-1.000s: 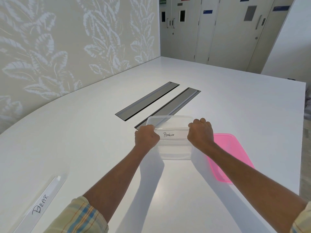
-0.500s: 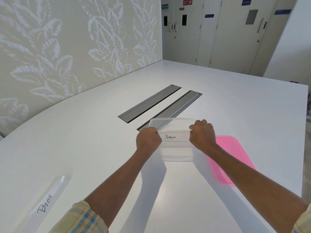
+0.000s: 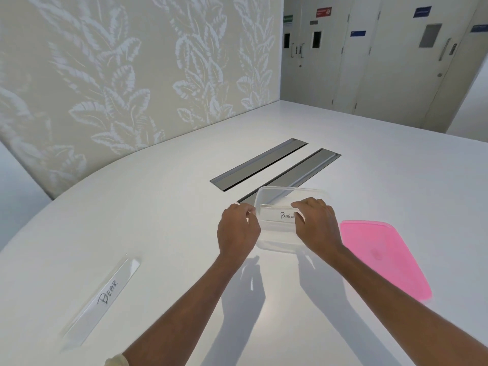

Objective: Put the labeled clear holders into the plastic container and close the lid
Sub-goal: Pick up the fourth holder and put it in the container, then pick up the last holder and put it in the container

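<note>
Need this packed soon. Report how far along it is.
Done: nothing finished. In hand: the left hand and right hand are at the Penguin holder in the container. Left: the Dear holder on the table, and the pink lid.

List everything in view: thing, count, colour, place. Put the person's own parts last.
plastic container: 1, clear, table centre, lid off
Penguin holder: 1, clear, white label, over the container between both hands
Dear holder: 1, clear, white label, flat on the table, near left
lid: 1, pink, on the table right of the container
cable slots: 2, grey, table centre, behind the container
table: 1, white
doors: several, pale grey, far wall
left hand: 1, at the holder's left end
right hand: 1, at its right end
</note>
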